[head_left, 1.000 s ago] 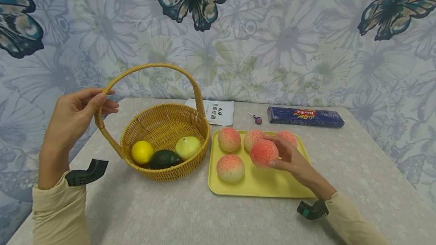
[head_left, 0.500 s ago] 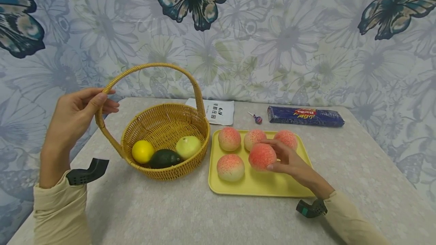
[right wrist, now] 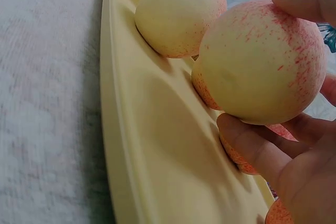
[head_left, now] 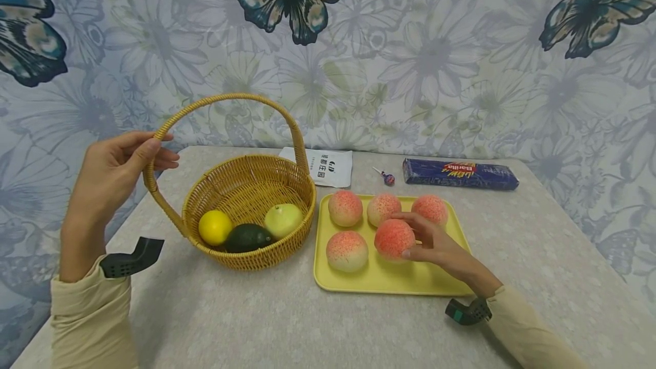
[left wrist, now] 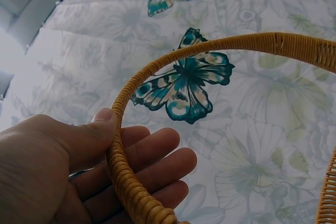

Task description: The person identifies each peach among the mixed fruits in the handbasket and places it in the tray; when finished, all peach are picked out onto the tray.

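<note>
On the left, my left hand holds the side of the wicker basket's arched handle between thumb and fingers; the left wrist view shows the thumb against the wrapped cane. Inside the basket lie a yellow lemon, a dark green avocado and a pale green round fruit. My right hand grips a pink peach over the yellow tray. In the right wrist view the gripped peach appears raised above the tray's surface. Several other peaches rest on the tray.
Behind the basket lies a white printed packet. A lollipop and a dark blue Barilla box lie beyond the tray. A flowered, butterfly-patterned wall covering rises at the table's back edge.
The right hand has shifted slightly left and down with the peach, lower over the tray. The left hand and the basket stay where they were.
</note>
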A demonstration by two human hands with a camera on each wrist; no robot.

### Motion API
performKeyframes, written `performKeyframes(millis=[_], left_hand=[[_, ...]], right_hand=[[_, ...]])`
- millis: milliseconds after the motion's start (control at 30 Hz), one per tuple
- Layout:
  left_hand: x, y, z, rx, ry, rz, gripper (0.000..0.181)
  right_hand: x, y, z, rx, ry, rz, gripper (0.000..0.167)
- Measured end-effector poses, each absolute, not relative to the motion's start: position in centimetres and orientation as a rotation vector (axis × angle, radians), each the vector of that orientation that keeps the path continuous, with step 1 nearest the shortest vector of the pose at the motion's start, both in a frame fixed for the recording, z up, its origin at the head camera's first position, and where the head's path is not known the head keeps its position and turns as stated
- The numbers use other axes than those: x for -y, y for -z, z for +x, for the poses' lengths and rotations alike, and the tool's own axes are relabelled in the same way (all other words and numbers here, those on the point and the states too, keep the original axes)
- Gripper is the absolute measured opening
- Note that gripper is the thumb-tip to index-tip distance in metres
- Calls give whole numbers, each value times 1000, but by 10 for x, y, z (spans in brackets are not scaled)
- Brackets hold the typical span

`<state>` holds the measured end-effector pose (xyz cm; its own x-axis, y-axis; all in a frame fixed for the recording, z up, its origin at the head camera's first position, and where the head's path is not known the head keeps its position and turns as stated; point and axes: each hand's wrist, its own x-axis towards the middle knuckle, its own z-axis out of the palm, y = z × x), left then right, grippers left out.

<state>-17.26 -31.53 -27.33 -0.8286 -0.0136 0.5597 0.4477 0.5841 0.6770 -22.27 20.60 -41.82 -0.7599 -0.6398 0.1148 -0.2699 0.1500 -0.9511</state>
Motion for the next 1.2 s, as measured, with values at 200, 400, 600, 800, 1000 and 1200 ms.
performKeyframes(millis=[200,400,600,800,1000,1200], left_hand=[[317,274,-173,2299,1189,-335,26],[317,274,-173,2300,1203,-323,26],[316,273,-172,2307,1188,-328,28],[316,273,-172,2308,1187,-330,28],[315,273,-172,2312,1183,-330,30],[316,272,-172,2326,1169,-325,31]], right_hand=[[-207,420,-223,-2123,1595,-871,61],[-208,421,-223,-2141,1550,-859,60],[-209,422,-223,-2132,1526,-844,61],[-209,424,-224,-2082,1527,-851,63],[-209,426,-225,-2041,1544,-863,63],[-208,426,-224,-2037,1538,-863,64]])
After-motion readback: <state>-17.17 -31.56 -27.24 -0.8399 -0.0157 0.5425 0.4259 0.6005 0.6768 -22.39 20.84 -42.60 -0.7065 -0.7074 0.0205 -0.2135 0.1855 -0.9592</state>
